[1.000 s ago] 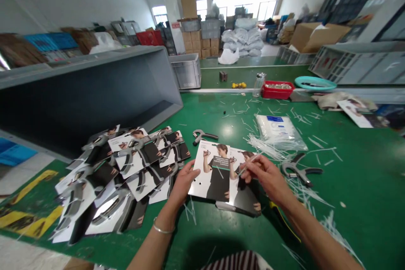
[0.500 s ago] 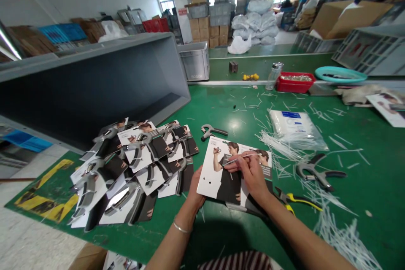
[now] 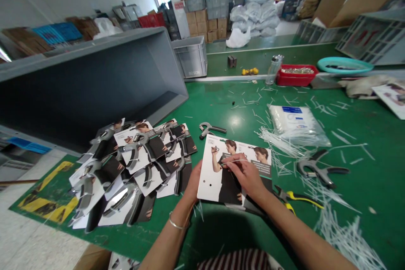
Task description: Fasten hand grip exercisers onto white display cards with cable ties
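Observation:
My left hand (image 3: 193, 182) grips the left edge of a printed backing card (image 3: 209, 168), its fingers hidden behind. Over the card's middle, my right hand (image 3: 249, 179) pinches a thin white cable tie (image 3: 236, 160); its tip is by a small hole in the card. Another printed card (image 3: 261, 168) lies under the right hand. Just beyond the held card is a grey hand gripper (image 3: 211, 129). A second hand gripper (image 3: 320, 169) and yellow-handled cutting pliers (image 3: 295, 197) lie to the right.
Carded hand grippers (image 3: 145, 177) are piled at left before a tipped grey crate (image 3: 177, 63). Loose cable ties (image 3: 344, 236) and a bag of ties (image 3: 295, 124) lie at right. Farther back stand a red tray (image 3: 295, 78), a glass jar (image 3: 274, 69) and a turquoise tray (image 3: 344, 64).
My right hand has shifted slightly left and lower over the card, with the fingertips and tie at the hole. The left hand keeps its hold. The whole view has tilted a little.

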Tool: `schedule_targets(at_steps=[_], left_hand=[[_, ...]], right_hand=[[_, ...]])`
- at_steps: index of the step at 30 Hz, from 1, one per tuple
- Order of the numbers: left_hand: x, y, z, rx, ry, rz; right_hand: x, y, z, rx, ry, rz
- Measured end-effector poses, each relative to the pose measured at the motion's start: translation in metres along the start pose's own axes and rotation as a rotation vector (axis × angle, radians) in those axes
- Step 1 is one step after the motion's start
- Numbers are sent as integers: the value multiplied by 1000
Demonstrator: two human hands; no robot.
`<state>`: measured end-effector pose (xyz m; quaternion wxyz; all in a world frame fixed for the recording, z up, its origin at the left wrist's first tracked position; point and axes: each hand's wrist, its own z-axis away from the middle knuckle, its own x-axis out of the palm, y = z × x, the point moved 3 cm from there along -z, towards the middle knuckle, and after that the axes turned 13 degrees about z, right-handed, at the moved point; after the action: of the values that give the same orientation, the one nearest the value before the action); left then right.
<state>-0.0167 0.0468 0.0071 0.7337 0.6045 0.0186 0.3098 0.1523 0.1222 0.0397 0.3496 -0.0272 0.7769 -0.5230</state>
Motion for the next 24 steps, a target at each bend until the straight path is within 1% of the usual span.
schedule_targets(at_steps=[3,4,6,8,10,13,15,17,19,21,24], left_hand=[[1,17,3,257,-80,-400],[1,21,5,317,-86,-496],[2,26,10,365,-103,-578],[3,27,14,353,-124,-566],[4,27,17,345,-118,-554],[5,27,21,375,-65,-553],[6,28,22,399,-31,-512],[6,26,23,365,16,-457],[6,23,23,290,72,-407],[6,22,23,245,118,-364],[6,21,23,239,124,-354]], right_hand=[[-2,-2,-2,-83,-13,79],[-3,-2,-3,-101,-13,83],[-4,-3,-3,-119,-13,84],[-3,-4,-3,-138,-20,86],[-2,-5,-2,-159,-31,90],[0,-5,-3,-169,-41,95],[0,-4,-3,-162,-43,90],[0,-4,-4,-151,-42,80],[-1,-4,-4,-143,-40,74],[-2,-4,-4,-136,-37,74],[-3,-5,-4,-130,-39,73]])
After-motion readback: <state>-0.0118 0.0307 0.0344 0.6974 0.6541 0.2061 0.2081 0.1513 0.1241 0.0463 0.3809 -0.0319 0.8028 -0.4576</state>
